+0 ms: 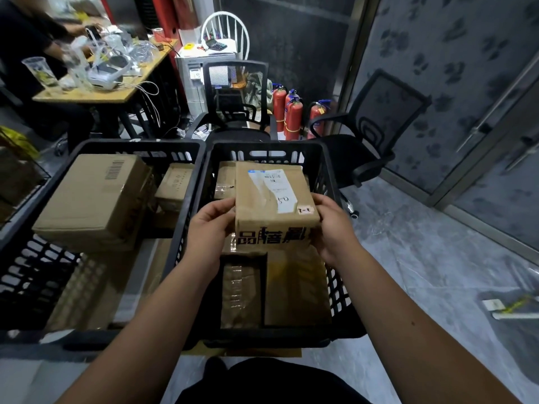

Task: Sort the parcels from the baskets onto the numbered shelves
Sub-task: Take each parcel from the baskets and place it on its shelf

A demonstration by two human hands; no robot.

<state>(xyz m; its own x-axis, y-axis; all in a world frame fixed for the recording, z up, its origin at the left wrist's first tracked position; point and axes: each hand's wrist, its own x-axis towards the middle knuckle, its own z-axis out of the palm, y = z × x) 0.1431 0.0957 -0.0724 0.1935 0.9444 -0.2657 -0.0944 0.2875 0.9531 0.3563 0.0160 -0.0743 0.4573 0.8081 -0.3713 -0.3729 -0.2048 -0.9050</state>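
Note:
Both hands hold a brown cardboard parcel (271,196) above the right black basket (198,182). My left hand (208,228) grips its left side and my right hand (331,225) grips its right side. The parcel carries a white shipping label and a small sticker reading 1-1 near its front right corner; black printed characters run along its front face. More brown parcels (294,287) lie below it in the right basket. The left black basket (32,266) holds a large cardboard box (90,199) and a smaller box (175,185).
Two black office chairs (233,112) (376,126) and several red fire extinguishers (291,115) stand behind the baskets. At the far left a person works at a cluttered wooden table (96,94). A glass door (495,126) lies to the right, with grey floor in front of it.

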